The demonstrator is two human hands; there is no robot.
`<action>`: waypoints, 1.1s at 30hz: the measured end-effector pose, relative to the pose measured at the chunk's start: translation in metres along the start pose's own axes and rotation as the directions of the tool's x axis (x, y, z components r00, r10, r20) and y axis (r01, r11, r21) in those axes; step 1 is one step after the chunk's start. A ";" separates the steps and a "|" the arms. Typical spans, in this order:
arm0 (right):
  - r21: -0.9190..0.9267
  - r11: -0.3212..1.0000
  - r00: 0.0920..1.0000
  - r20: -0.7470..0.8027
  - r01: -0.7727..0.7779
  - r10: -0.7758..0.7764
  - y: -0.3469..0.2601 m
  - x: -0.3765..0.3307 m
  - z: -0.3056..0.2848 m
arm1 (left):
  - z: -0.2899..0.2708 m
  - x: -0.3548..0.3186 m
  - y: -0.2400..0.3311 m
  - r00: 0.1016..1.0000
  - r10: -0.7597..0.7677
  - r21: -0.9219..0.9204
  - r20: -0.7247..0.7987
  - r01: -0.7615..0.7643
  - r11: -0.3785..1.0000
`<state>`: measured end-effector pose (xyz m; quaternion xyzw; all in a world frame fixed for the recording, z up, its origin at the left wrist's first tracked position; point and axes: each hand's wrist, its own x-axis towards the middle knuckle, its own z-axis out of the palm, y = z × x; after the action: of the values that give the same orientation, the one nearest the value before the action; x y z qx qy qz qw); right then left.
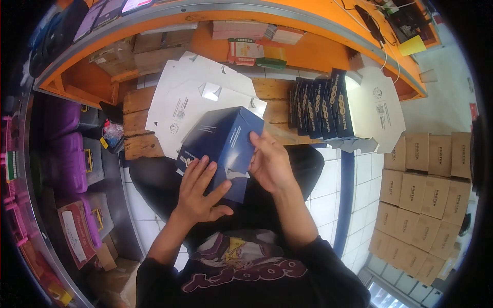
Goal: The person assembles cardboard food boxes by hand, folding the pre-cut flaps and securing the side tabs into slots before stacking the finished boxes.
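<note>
A dark blue cardboard box (213,134), partly folded, is tilted over my lap in front of the bench. My left hand (200,191) rests on its near side, fingers stretched and spread against the blue card. At the right edge of the box, my right hand (271,161) grips the card between thumb and fingers. Under and behind the box lie flat white cardboard blanks (192,77) with cut flaps and small dark print. To the right stands a row of dark blue folded boxes (321,108), nested together, with a white blank (382,102) spread out at their end.
The low wooden bench (138,113) carries the card. Behind it, an orange table (303,54) holds stacked cardboard on its shelf. Purple bins (69,161) stand at the left beside a small plastic bag (112,133). Stacked brown cartons (418,190) rise at the right above white floor tiles.
</note>
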<state>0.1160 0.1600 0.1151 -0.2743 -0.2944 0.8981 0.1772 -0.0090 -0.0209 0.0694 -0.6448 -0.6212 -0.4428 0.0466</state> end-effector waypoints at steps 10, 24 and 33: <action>0.187 0.982 0.987 0.151 0.018 -0.047 0.054 -0.016 0.011 | -0.008 0.024 -0.007 0.992 -0.098 0.261 -0.083 0.117 0.958; 0.029 0.999 0.995 0.095 -0.018 0.016 0.067 -0.009 0.002 | -0.014 0.020 -0.006 0.985 -0.138 0.139 -0.108 0.152 0.978; -0.661 0.742 0.993 0.040 0.108 -0.109 0.049 -0.015 0.016 | -0.009 0.014 -0.002 0.981 -0.194 0.165 -0.006 0.192 0.967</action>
<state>0.1105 0.1090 0.1012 -0.3023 -0.6088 0.7235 0.1208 -0.0178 -0.0155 0.0824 -0.5777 -0.7156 -0.3890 0.0533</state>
